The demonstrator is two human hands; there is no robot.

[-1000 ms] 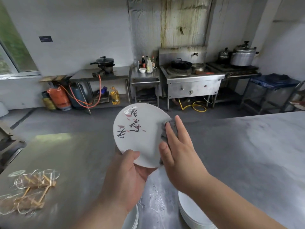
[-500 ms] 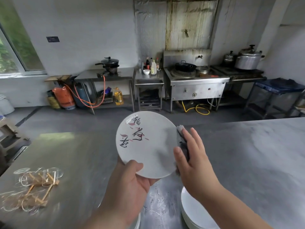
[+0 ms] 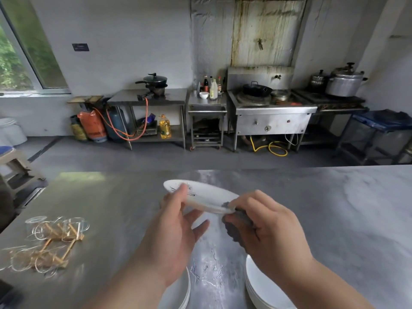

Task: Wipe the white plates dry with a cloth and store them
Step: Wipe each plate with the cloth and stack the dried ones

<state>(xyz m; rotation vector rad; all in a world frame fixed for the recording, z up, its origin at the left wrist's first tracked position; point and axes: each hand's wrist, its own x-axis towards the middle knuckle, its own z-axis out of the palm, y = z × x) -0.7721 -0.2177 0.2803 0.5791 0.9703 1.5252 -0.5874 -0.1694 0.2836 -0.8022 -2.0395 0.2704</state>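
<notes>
The brushed stainless-steel tabletop carries the whole job, and every place here is given from the round white plate with dark brush marks held above its middle. Nearer the person than that plate, low in the view, sit two piles: the left stack of plain white plates and the right stack of plain white plates, with a streak of water drops on the bare metal between them. I would judge one pile to be waiting and the other already wiped, but nothing shows which is which, so the count done cannot be read. No storing place can be told either, so storing looks wholly ahead.

The wiping of this one plate is under way. The left hand holds the plate's left rim, thumb on top and fingers spread beneath. The right hand, at the plate's right near edge, is closed round the dark grey cloth and pinches the rim through it.

The plate is tipped nearly flat, its face up and away from the person, so it shows as a thin ellipse. Its dark marks sit by the left thumb, blurred. It looks glazed and smooth; whether it is still wet cannot be told.
</notes>
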